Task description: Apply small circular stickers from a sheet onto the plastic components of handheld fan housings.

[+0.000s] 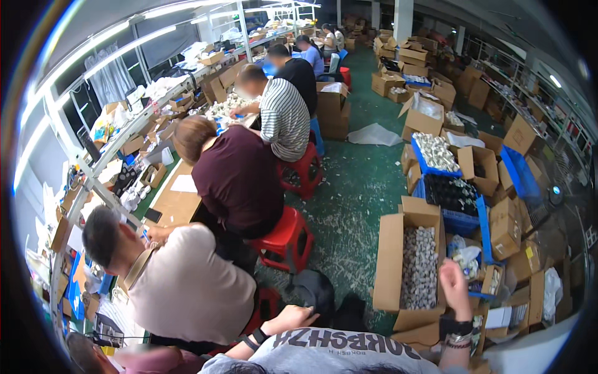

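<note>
At the lower middle my left hand [291, 319] hovers in front of my grey shirt [349, 352], near a dark rounded chair back [316, 292]. Its fingers stretch to the right, and I see nothing in them. My right hand [454, 288] is raised beside the right wall of an open carton [391, 262]. Its fingers are loosely bent and apart, with no object visible between them. Inside that carton lie many small whitish-grey parts [418, 268], too small to name. Dark bands circle both my wrists.
Several people sit along the workbench [171, 202] at the left, one in a beige top [193, 280] nearest me. A red stool [283, 234] stands on the green floor [349, 212]. Blue crates [464, 221] and stacked cartons [504, 227] crowd the right side.
</note>
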Motion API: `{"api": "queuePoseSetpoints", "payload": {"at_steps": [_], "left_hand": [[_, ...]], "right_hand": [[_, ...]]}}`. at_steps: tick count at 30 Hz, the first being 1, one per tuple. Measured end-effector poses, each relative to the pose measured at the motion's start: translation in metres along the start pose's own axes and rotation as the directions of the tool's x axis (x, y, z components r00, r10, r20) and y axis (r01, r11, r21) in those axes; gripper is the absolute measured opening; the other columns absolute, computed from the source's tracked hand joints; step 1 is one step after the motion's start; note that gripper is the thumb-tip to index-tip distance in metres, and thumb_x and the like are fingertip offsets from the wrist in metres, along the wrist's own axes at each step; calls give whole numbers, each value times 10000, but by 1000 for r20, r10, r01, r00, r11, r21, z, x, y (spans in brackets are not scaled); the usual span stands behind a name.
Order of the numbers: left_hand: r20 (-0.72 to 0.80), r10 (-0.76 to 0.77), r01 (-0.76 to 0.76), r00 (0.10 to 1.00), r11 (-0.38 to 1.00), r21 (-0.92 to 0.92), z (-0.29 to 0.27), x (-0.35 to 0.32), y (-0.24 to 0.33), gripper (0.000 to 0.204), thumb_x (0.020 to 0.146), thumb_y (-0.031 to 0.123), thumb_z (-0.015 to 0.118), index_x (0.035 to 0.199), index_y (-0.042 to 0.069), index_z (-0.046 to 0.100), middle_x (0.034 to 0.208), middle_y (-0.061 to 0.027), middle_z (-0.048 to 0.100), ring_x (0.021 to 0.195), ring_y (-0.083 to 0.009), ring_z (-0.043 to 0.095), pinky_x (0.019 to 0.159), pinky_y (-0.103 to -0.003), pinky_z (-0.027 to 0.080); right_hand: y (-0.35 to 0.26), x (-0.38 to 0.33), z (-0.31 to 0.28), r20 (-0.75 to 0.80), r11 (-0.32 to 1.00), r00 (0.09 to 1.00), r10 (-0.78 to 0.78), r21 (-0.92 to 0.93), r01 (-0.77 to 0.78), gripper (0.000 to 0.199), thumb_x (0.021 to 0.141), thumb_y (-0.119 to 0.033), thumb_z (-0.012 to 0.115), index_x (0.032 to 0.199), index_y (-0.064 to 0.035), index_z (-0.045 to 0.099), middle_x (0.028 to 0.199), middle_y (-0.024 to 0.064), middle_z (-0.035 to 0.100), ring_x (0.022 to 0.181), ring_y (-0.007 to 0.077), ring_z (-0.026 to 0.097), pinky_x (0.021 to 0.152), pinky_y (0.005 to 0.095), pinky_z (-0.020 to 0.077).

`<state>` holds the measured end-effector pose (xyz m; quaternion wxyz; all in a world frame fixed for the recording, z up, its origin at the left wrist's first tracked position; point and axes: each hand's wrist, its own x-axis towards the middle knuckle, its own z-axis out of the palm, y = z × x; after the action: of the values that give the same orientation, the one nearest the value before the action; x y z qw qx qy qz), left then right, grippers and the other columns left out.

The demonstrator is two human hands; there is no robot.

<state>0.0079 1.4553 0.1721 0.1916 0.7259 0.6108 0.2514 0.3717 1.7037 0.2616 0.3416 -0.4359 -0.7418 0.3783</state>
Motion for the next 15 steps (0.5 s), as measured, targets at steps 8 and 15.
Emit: {"api": "queuePoseSetpoints", "payload": {"at_steps": [8, 15], "left_hand": [[-64, -173, 177, 983, 982, 62, -61, 201, -69, 317, 892, 264, 597, 708, 16, 524, 583, -201, 549, 562, -393, 574, 497, -458, 456], [-55, -149, 149, 987, 989, -13, -74, 372, -160, 206, 882, 222, 606, 834, 23, 595, 633, -209, 570, 612, -392, 591, 554, -449, 479]], "right_hand": [[-188, 268, -86, -196, 200, 172, -965, -131, 971, 666, 722, -404, 709, 1188, 25, 504, 1189, 182, 524, 1135, 312, 495, 941, 393, 437], [-146, 430, -76, -167, 239, 206, -964, -210, 948, 642, 736, -404, 695, 1174, 27, 508, 1175, 179, 528, 1122, 312, 501, 924, 396, 442]]}}
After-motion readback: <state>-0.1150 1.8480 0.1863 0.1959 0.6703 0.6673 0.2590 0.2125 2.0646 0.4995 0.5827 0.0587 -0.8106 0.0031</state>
